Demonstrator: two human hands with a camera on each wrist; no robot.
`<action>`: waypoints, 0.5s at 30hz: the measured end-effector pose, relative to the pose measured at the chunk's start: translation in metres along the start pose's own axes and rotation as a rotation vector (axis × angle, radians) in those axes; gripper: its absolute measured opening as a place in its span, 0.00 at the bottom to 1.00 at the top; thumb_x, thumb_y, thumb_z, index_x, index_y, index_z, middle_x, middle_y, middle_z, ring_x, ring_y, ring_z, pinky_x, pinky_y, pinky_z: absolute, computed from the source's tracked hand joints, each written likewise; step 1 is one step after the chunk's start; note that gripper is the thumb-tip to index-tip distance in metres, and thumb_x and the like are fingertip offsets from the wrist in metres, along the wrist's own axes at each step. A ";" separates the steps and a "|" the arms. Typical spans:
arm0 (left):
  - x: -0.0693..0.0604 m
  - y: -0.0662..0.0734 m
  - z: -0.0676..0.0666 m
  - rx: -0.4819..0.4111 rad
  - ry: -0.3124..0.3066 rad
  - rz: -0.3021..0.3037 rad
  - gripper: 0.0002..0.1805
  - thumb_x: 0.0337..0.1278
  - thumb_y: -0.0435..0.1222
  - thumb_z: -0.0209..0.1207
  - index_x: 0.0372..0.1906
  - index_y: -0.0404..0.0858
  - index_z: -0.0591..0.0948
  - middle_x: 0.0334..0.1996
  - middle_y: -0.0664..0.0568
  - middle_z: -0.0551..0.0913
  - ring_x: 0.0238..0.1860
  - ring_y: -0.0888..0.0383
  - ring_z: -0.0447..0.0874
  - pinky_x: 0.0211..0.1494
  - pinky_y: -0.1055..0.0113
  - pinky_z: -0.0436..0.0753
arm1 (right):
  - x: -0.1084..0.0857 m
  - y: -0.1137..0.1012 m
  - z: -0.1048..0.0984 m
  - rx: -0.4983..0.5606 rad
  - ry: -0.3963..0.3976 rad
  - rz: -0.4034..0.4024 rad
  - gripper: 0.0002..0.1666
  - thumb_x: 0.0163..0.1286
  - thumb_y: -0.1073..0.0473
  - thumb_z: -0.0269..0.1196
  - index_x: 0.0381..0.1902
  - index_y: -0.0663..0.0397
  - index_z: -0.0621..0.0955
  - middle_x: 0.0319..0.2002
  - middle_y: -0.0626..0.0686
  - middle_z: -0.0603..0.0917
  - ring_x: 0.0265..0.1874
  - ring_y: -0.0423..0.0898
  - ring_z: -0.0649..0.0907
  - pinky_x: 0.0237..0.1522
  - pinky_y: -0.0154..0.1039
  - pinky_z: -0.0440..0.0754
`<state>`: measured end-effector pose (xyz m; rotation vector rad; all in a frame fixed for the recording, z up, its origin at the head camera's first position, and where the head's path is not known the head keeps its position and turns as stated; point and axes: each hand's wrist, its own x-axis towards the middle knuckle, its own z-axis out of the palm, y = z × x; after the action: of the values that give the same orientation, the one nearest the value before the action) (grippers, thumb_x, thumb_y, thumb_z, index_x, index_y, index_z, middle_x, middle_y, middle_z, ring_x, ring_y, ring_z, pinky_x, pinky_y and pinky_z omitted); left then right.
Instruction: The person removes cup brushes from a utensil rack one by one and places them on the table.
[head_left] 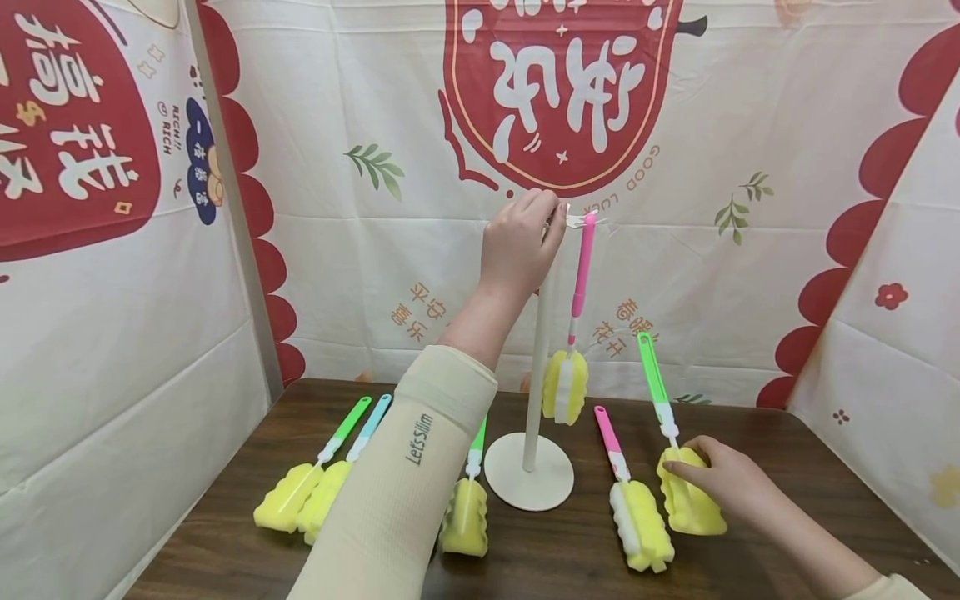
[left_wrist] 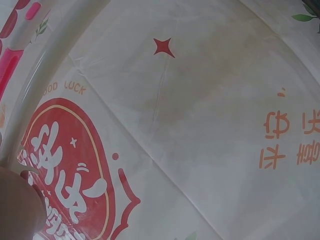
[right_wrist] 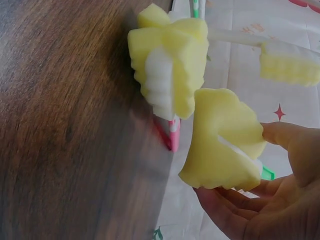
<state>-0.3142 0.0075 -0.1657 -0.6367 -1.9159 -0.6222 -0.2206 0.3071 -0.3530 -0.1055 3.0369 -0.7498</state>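
Note:
My left hand [head_left: 521, 242] grips the top of a white stand [head_left: 537, 367] with its curled fingers; the hand covers most of the stand's top. From a hook there hangs a pink-handled sponge bottle brush [head_left: 566, 387], sponge end down. At the right, my right hand [head_left: 723, 479] holds a green-handled bottle brush [head_left: 686, 500] by its yellow sponge, thumb on one side and fingers on the other. In the right wrist view that sponge [right_wrist: 225, 135] appears raised off the table. A pink-handled brush [head_left: 641, 525] lies just left of it.
On the dark wooden table [head_left: 555, 567], a green-handled brush [head_left: 464, 517] lies left of the stand's round base [head_left: 528, 487]. Farther left lie another green-handled brush [head_left: 285, 500] and a blue-handled one [head_left: 324, 496], partly behind my left sleeve [head_left: 397, 483]. Printed cloth [head_left: 375, 275] surrounds the table.

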 end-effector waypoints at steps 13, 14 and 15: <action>0.000 0.000 0.000 0.002 -0.001 -0.007 0.14 0.72 0.44 0.49 0.39 0.40 0.80 0.38 0.54 0.84 0.38 0.61 0.81 0.45 0.79 0.74 | 0.006 0.017 0.010 0.044 -0.071 0.052 0.34 0.65 0.40 0.63 0.46 0.71 0.76 0.40 0.62 0.81 0.38 0.53 0.78 0.32 0.44 0.76; 0.000 0.000 0.000 0.003 -0.002 -0.007 0.14 0.72 0.44 0.49 0.39 0.40 0.80 0.38 0.54 0.84 0.38 0.61 0.81 0.45 0.79 0.74 | 0.007 0.019 0.011 0.046 -0.074 0.054 0.35 0.65 0.40 0.62 0.45 0.72 0.76 0.40 0.62 0.81 0.38 0.53 0.78 0.33 0.44 0.75; 0.000 0.000 0.000 0.003 -0.002 -0.007 0.14 0.72 0.44 0.49 0.39 0.40 0.80 0.38 0.55 0.84 0.38 0.61 0.81 0.45 0.79 0.74 | 0.008 0.021 0.012 0.050 -0.079 0.057 0.35 0.66 0.40 0.62 0.45 0.72 0.76 0.40 0.62 0.81 0.39 0.53 0.78 0.33 0.44 0.76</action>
<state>-0.3142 0.0081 -0.1657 -0.6292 -1.9218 -0.6235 -0.2299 0.3197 -0.3732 -0.0465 2.9308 -0.7965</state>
